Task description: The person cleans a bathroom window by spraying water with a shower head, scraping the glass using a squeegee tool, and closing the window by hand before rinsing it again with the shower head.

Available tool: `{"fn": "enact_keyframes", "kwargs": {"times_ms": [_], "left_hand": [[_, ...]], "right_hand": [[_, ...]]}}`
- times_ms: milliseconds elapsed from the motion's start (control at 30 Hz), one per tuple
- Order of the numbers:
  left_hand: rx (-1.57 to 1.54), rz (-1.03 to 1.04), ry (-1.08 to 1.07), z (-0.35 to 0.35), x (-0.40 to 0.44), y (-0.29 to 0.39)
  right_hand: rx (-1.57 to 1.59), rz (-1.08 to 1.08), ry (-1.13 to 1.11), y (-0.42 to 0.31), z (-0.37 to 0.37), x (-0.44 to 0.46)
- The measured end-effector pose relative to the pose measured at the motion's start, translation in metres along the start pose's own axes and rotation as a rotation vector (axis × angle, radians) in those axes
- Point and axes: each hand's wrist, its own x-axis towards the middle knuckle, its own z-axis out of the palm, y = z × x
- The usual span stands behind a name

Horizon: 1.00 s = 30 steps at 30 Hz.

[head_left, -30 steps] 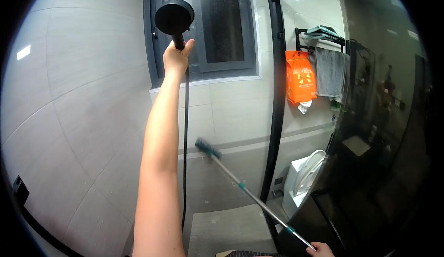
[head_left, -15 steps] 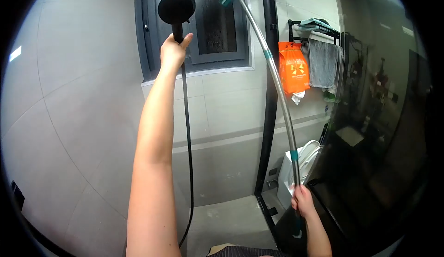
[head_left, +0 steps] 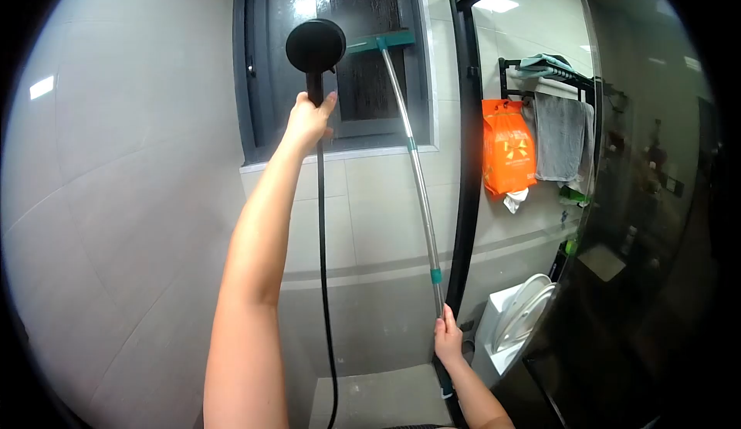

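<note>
Left hand [head_left: 309, 122]'s fingers grip 1 round black shower head [head_left: 316, 45]; right hand [head_left: 448, 339]'s wrap a shiny metal-poled squeegee [head_left: 382, 44].

Pale grey shower floor [head_left: 378, 402]

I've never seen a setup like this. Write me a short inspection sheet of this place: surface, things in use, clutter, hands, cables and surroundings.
Surface: window has wet streaks on its glass; pale tiled wall below it.
Things in use: black shower head, raised; long pole with teal head up at the window, contact unclear.
Clutter: nothing seen in front of the wall below the window.
Hands: left hand grips the shower head's handle; right hand grips the lower pole.
Cables: no electric cable seen; black hose hangs below the shower head.
Surroundings: orange bag and grey towel hanging, white toilet below.
</note>
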Motion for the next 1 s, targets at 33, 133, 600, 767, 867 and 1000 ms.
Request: {"fn": "enact_keyframes", "kwargs": {"times_ms": [33,133,600,767,867,1000], "left_hand": [[0.006,0.005,0.006,0.005,0.005,0.009],[0.074,-0.031,0.045,0.019,0.029,0.041],[0.086,0.265,0.189,0.027,0.165,0.137],[0.014,0.254,0.16,0.027,0.182,0.121],[-0.056,0.249,0.117,0.027,0.187,0.113],[-0.06,0.242,0.092,0.025,0.184,0.114]], "right_hand": [[-0.017,-0.017,0.022,0.0,0.009,0.016],[-0.093,-0.161,0.065,-0.012,0.017,0.09],[0.042,-0.398,0.066,-0.221,0.058,0.489],[0.086,-0.343,0.07,-0.131,0.093,0.427],[0.044,-0.047,-0.073,-0.048,0.086,0.318],[-0.132,0.028,-0.177,0.053,0.067,0.13]]}}
